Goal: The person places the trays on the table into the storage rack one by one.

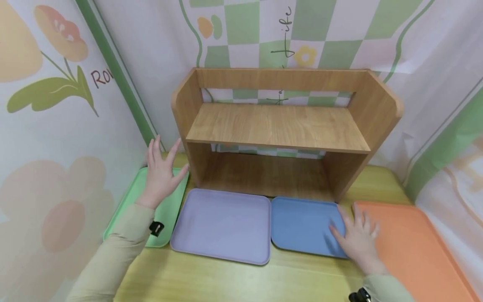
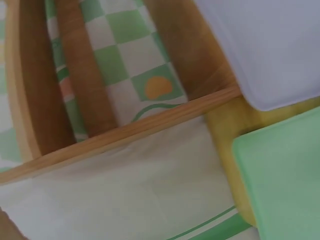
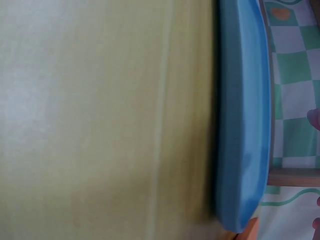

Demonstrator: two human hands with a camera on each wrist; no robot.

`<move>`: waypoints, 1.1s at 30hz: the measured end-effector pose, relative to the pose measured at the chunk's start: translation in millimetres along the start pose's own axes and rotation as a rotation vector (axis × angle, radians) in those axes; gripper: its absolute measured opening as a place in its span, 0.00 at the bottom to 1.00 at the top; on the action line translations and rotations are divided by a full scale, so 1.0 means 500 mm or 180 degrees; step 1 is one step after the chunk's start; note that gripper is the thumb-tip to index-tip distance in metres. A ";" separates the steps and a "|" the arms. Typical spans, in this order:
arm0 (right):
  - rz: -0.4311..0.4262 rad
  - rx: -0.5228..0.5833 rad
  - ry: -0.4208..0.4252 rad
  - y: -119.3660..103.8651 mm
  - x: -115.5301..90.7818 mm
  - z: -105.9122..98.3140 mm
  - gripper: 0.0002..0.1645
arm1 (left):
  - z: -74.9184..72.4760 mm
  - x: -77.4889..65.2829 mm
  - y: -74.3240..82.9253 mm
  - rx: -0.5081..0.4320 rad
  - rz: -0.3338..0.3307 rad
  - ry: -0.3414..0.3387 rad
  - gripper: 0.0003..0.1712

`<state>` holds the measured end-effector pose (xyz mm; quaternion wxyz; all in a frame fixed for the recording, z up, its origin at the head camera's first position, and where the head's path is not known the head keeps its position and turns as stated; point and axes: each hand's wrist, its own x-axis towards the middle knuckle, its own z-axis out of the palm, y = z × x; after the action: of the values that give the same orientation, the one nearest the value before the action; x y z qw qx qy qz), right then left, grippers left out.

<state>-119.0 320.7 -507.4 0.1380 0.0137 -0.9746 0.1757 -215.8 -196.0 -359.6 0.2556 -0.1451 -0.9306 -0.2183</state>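
Note:
My left hand (image 1: 160, 178) is raised over the green tray (image 1: 171, 218), fingers spread, beside the left side panel of a wooden two-tier shelf (image 1: 271, 126). Nothing is in its grasp. Over the right end of the blue tray (image 1: 302, 226) hovers my right hand (image 1: 360, 241), its fingers spread and holding nothing; its shadow falls on that tray. A lilac tray (image 1: 226, 226) lies between the green and blue ones. In the right wrist view only fingertips (image 3: 315, 119) show at the right edge, past the blue tray's rim (image 3: 232, 115).
An orange tray (image 1: 407, 243) lies at the right of the wooden table (image 1: 211, 281). The shelf stands behind the middle trays, against a checked curtain (image 1: 241, 25). A flower-printed wall covering (image 1: 56, 138) closes off the left side.

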 end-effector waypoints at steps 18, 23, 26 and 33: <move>0.0308 0.0097 -0.0756 0.017 -0.024 0.016 0.46 | -0.040 0.139 -0.009 -0.1870 -0.0600 -0.0172 0.50; 0.0372 0.0120 -0.0885 0.023 -0.029 0.021 0.48 | -0.040 0.162 -0.007 -0.1993 -0.0631 -0.0242 0.51; 0.0380 0.0070 -0.0892 0.025 -0.028 0.024 0.48 | -0.038 0.173 -0.005 -0.1923 -0.0663 -0.0241 0.51; 0.0363 -0.0091 -0.0893 0.022 -0.017 0.021 0.47 | -0.036 0.187 -0.004 -0.1779 -0.0681 -0.0200 0.50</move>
<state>-114.2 327.0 -522.8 -0.0096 -0.0192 -0.9859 0.1657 -286.6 -191.6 -296.1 0.1524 -0.1177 -0.8518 -0.4871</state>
